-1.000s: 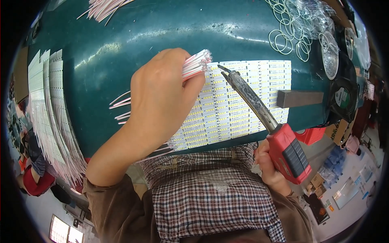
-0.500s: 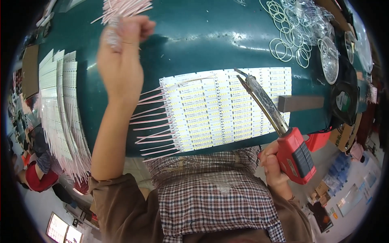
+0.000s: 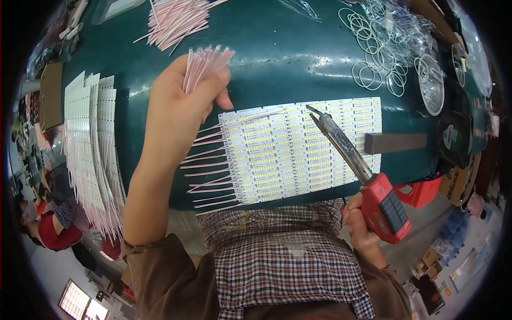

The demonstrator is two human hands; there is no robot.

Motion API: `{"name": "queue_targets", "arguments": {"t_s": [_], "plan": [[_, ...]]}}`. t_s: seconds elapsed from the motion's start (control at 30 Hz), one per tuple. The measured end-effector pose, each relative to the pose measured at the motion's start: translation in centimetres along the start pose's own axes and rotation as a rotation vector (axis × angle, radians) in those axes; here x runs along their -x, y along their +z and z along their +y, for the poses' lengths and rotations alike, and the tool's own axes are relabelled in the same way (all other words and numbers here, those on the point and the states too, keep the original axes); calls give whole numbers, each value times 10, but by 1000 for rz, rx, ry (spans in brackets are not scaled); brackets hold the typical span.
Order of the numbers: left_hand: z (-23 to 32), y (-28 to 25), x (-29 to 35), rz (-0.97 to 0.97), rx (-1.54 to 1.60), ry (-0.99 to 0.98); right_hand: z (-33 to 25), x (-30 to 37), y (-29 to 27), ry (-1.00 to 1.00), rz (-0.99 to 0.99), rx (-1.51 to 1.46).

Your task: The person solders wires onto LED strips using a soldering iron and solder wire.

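Observation:
My left hand (image 3: 184, 104) is closed round a bundle of short pink-and-white wires (image 3: 205, 66), their ends sticking up past the fingers. It hovers above the table, just off the upper left corner of a white LED strip panel (image 3: 304, 152). Pink-and-white leads stick out from that panel's left edge, and a loose wire lies across its top. In my right hand (image 3: 361, 226) is a red soldering gun (image 3: 385, 208), gripped by its handle. The gun's long metal tip slants up and left over the panel.
More wires (image 3: 178, 24) lie heaped at the far left. Stacked wired LED panels (image 3: 93, 144) stand at the left edge. A dark grey bar (image 3: 394, 143) rests on the panel's right side. Pale rings (image 3: 368, 48), clear plastic and a small dish (image 3: 430, 85) lie far right.
My left hand has come nearer and to the right, away from the wire heap, with the bundle now plainly showing. The soldering gun has barely shifted.

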State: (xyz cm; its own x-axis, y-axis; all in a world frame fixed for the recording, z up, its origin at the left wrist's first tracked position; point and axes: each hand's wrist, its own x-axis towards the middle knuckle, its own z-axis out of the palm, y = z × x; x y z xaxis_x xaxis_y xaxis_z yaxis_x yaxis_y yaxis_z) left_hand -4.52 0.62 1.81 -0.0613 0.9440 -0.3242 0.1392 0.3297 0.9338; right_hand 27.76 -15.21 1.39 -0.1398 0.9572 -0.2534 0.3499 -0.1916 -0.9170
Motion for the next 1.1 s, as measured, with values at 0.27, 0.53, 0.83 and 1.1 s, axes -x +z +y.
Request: {"name": "queue_targets", "arguments": {"t_s": [0.27, 0.53, 0.83, 1.1], "plan": [[1, 17, 14, -90, -39, -78, 10, 3, -4, -11, -27, 9], [-10, 34, 25, -121, -148, 23, 1, 4, -6, 137, 35, -24], [-17, 49, 27, -103, -479, 40, 4, 1, -8, 27, -34, 151], [-22, 56, 26, -26, -635, 256, 1, -5, 0, -42, -50, 197]]}}
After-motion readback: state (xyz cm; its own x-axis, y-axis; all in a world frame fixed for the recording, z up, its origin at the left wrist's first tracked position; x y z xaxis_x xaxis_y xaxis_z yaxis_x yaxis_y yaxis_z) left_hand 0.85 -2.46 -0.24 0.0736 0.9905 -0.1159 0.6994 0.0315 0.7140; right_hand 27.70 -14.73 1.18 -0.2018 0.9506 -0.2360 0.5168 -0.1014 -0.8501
